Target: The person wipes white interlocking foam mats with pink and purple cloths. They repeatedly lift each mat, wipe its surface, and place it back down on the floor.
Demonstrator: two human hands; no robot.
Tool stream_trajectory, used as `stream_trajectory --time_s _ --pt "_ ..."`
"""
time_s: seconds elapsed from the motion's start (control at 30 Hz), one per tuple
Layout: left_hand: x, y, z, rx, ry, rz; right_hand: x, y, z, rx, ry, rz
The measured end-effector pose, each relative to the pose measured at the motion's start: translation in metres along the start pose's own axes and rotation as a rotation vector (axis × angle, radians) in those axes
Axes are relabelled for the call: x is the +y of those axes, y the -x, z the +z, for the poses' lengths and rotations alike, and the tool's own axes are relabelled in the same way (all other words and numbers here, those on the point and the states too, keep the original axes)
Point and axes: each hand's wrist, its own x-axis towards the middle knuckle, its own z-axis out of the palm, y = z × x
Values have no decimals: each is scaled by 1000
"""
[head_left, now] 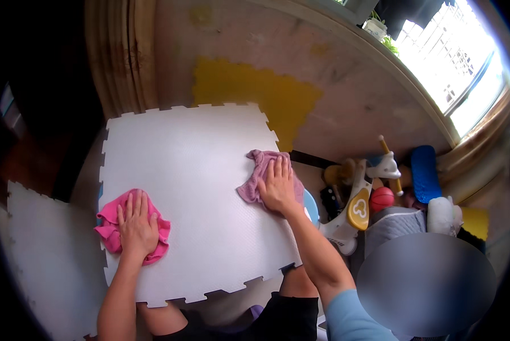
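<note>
On the white foam mat (192, 187), left hand (136, 224) presses flat a pink cloth (110, 224); right hand (277, 187) spreads on a mauve cloth (259, 170).

Both forearms are bare from the wrists all the way up, no watch, no bracelets, no rings that I can make out on either the left hand (136, 226) or the right hand (277, 186). Fingernails look short and plain, no polish as far as the fisheye lets me tell. The right arm has a light blue short sleeve (351, 318) covering the upper arm, smooth fabric, no print visible. The left arm shows no sleeve at all in the shot. Lower down there are black shorts (286, 318), with bare knees poking out from under the hem. Gloves: none, just bare hands.
</note>
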Motion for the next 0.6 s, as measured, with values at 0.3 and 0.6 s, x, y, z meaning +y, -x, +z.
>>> stream_trajectory --time_s 0.3,0.6 --pt "-12 2 6 71 -12 34 -184 102 -52 -554 -186 -548" --pt "-88 -18 -12 57 -95 19 -147 78 -30 -283 -79 -199"
